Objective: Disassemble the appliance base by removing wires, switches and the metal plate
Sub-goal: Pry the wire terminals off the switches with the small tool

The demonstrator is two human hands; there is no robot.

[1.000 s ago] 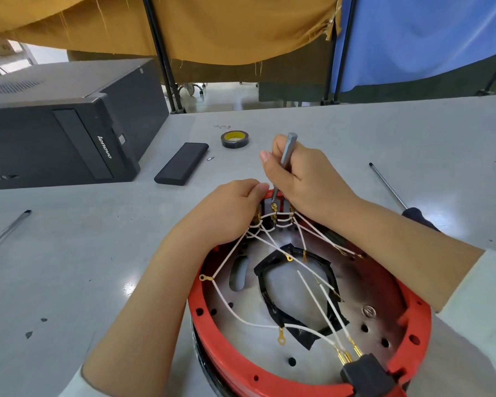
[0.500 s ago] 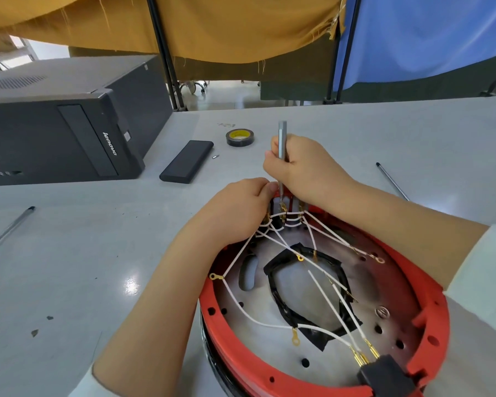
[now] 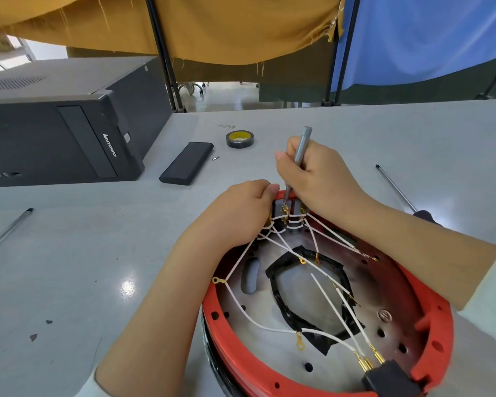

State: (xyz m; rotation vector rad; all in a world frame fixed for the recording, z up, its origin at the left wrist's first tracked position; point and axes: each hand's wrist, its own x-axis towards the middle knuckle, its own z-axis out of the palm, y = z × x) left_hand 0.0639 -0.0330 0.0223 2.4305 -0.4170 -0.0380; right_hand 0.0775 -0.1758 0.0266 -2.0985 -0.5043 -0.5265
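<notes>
A: So, nearest you the appliance base (image 3: 430,365) sits with white wires (image 3: 272,329) still attached.

B: Your left hand (image 3: 241,213) grips the far switches (image 3: 291,209); your right hand (image 3: 317,176), curled round the screwdriver (image 3: 301,147), has tilted it back onto a terminal, so that wire comes off next.

Working the switch terminals, frame centre.
Right hand (image 3: 315,179) grips screwdriver (image 3: 300,150); left hand (image 3: 241,213) holds red base (image 3: 438,333) rim.
</notes>
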